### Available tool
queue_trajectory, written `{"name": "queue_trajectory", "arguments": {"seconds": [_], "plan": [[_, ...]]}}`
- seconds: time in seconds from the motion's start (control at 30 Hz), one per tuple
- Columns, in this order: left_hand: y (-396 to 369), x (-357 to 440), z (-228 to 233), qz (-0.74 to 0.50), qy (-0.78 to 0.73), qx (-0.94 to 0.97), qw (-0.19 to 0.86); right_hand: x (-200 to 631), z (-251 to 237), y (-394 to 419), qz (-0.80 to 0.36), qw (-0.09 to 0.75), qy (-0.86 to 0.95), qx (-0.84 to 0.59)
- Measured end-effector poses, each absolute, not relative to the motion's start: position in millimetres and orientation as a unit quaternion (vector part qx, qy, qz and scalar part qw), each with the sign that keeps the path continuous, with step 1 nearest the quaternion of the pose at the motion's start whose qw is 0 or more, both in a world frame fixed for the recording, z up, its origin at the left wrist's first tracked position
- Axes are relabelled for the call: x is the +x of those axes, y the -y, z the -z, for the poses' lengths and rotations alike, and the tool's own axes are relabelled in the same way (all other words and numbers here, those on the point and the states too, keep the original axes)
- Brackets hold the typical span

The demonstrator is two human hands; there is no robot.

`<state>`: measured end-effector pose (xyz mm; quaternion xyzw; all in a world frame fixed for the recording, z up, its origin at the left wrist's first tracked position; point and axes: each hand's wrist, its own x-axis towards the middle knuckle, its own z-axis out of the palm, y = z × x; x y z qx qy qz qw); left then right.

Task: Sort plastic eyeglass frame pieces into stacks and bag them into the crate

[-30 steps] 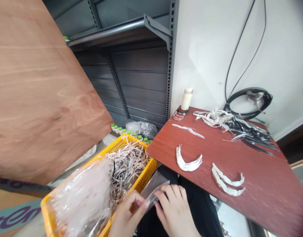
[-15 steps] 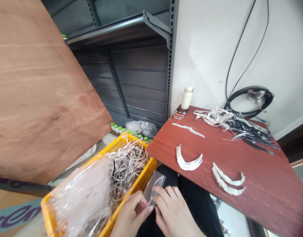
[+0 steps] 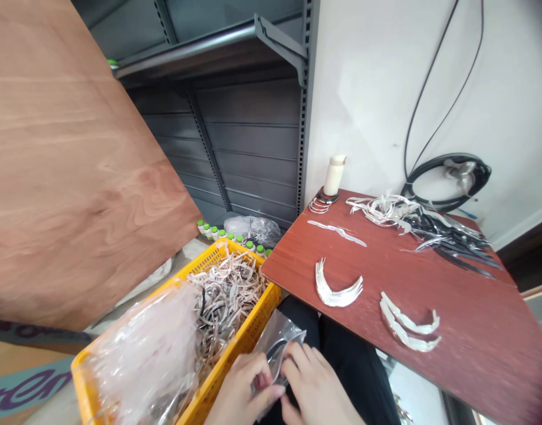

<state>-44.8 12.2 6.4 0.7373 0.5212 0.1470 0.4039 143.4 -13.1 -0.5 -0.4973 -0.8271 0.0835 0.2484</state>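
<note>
Low over my lap, a small clear plastic bag (image 3: 277,326) is pinched between my two hands. My left hand (image 3: 242,383) grips its lower left side with thumb and bent fingers. The fingers of my right hand (image 3: 314,378) are closed on the bag's right side. A dark curved strip (image 3: 273,349) shows in or behind the clear film; which one I cannot tell. Beside my left hand stands a yellow crate (image 3: 240,337) with tangled white and grey strips (image 3: 229,295) and a large stack of clear plastic bags (image 3: 142,348).
On the red-brown table (image 3: 292,268) lie a curved white bundle (image 3: 339,294), two curved white strips (image 3: 407,324) and a heap of white and black strips (image 3: 430,227). A cream cylinder (image 3: 335,176) stands at the back. Wooden board (image 3: 76,165) rises at left, grey shelving (image 3: 253,130) behind.
More of the bag now shows above my hands, and its top has shifted right. The dark curved strip is more visible. Both hands have moved slightly downward.
</note>
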Motion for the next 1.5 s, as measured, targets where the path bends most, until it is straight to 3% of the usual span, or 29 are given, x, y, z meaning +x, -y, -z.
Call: {"name": "queue_trajectory", "arguments": {"seconds": [0.23, 0.5, 0.63, 0.87, 0.97, 1.17, 1.5], "plan": [[-9, -45, -12, -0.209, -0.522, 0.701, 0.437, 142, 12, 19, -0.069, 0.316, 0.807, -0.495], [-5, -40, -8, -0.253, -0.514, 0.805, 0.151, 143, 5, 26, -0.09, 0.327, 0.802, -0.492], [1, -31, -4, -0.253, -0.485, 0.834, 0.073, 149, 4, 23, -0.057, 0.3, 0.803, -0.512], [5, -22, 12, -0.255, -0.469, 0.842, 0.078, 146, 22, 19, 0.019, 0.307, 0.787, -0.535], [6, -23, 16, -0.26, -0.481, 0.834, 0.077, 146, 27, 18, 0.006, 0.318, 0.794, -0.518], [4, -23, 15, -0.255, -0.479, 0.837, 0.075, 147, 28, 19, -0.028, 0.259, 0.814, -0.518], [4, -19, 21, -0.248, -0.516, 0.813, 0.105, 151, 38, 26, -0.13, 0.35, 0.779, -0.503]]}}
